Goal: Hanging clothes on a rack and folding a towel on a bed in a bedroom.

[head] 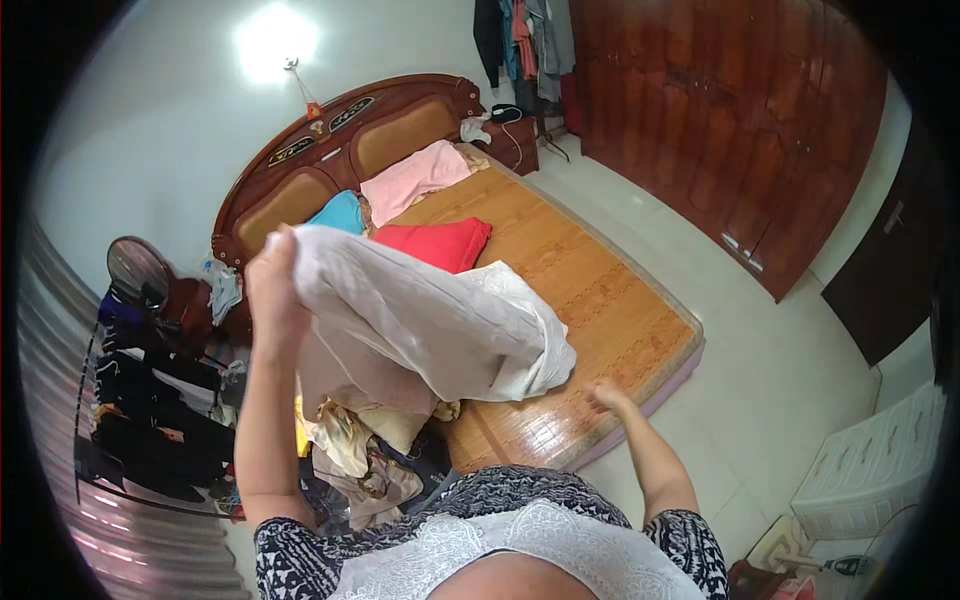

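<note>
My left hand [279, 289] is raised and grips one end of a pale grey-white cloth [420, 319], perhaps a sheet or a cover. From there the cloth slopes down to the right in loose folds, and its white far end rests on the bed mat [592, 277]. My right hand [609, 395] hovers by the mat's near right edge, apart from the cloth. It is small and a bit blurred, with nothing visible in it. Behind the cloth lies a red pillow [442, 241], partly covered from view.
A pink cloth [416, 180] and a blue pillow [337, 214] lie by the wooden headboard [345, 120]. Crumpled clothes [367, 480] are heaped at my near left. A rack with dark clothes [157, 420] stands further left. Wardrobe [727, 112] and white drawers [870, 457] are on the right.
</note>
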The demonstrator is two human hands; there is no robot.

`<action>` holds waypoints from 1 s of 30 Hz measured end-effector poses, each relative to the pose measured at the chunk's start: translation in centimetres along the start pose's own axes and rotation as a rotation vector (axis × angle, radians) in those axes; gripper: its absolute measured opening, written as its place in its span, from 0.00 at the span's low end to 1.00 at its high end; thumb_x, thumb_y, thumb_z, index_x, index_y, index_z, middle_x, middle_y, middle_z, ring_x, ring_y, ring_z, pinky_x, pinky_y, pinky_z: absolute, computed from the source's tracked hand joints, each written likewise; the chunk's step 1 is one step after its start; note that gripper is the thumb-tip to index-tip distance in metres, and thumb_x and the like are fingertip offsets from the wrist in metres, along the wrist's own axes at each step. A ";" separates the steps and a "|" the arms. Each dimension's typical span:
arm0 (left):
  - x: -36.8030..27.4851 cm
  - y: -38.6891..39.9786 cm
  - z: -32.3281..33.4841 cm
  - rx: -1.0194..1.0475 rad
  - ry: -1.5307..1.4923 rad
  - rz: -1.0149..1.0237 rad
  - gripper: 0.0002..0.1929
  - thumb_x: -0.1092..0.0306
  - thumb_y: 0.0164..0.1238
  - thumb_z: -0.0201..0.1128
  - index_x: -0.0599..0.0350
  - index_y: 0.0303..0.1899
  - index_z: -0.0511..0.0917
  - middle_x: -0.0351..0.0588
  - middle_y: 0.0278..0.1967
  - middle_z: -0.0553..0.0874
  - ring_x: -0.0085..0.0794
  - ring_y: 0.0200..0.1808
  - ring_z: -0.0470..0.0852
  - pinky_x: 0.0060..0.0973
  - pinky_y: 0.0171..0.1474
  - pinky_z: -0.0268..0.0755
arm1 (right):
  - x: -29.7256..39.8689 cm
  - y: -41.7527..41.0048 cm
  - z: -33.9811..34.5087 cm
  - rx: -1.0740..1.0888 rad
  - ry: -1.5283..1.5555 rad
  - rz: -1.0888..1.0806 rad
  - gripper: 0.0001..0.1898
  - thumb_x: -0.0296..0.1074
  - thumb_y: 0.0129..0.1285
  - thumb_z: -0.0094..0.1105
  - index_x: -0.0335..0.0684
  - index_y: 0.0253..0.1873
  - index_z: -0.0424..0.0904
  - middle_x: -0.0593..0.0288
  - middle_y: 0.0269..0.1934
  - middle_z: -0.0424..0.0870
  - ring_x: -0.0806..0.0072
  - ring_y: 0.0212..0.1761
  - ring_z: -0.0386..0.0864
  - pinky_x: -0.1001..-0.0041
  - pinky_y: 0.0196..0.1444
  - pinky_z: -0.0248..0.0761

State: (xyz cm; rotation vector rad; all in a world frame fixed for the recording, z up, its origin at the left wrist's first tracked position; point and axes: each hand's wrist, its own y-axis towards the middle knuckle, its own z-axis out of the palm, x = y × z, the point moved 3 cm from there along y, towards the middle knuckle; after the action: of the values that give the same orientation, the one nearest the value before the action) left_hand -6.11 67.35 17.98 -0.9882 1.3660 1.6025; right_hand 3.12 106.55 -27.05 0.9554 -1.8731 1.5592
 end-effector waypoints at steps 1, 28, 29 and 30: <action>-1.4 0.7 0.4 0.030 -0.137 0.008 0.15 0.62 0.69 0.50 0.68 0.37 0.76 0.47 0.33 0.81 0.28 0.32 0.81 0.26 0.37 0.74 | -0.5 0.6 1.3 0.012 0.006 -0.008 0.21 0.49 0.60 0.51 0.32 0.43 0.77 0.51 0.36 0.80 0.68 0.34 0.78 0.69 0.33 0.72; -15.7 3.9 -29.3 -0.298 -0.127 0.011 0.14 0.67 0.67 0.48 0.72 0.38 0.74 0.57 0.35 0.82 0.43 0.37 0.82 0.39 0.45 0.76 | 5.2 3.0 16.4 0.587 0.599 0.077 0.21 0.42 0.61 0.51 0.34 0.54 0.72 0.51 0.50 0.77 0.63 0.51 0.75 0.60 0.55 0.68; -15.1 4.2 -31.2 -0.303 -0.123 0.010 0.14 0.67 0.67 0.48 0.72 0.38 0.74 0.57 0.35 0.82 0.43 0.37 0.82 0.39 0.45 0.76 | 6.7 3.4 16.3 0.567 0.496 0.045 0.21 0.43 0.61 0.51 0.34 0.53 0.73 0.51 0.49 0.78 0.63 0.50 0.76 0.59 0.54 0.68; -14.2 5.0 -32.7 -0.335 -0.092 -0.013 0.13 0.68 0.68 0.47 0.71 0.39 0.74 0.56 0.35 0.82 0.43 0.37 0.82 0.38 0.44 0.77 | 8.5 6.6 13.0 0.593 0.683 -0.251 0.17 0.41 0.60 0.53 0.34 0.47 0.76 0.52 0.44 0.80 0.62 0.42 0.79 0.60 0.49 0.72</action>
State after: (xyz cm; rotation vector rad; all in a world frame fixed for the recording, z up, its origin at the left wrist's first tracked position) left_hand -3.17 33.26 29.17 -1.0982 1.0471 1.8823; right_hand -6.64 92.85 -27.25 0.7063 -0.8102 1.9865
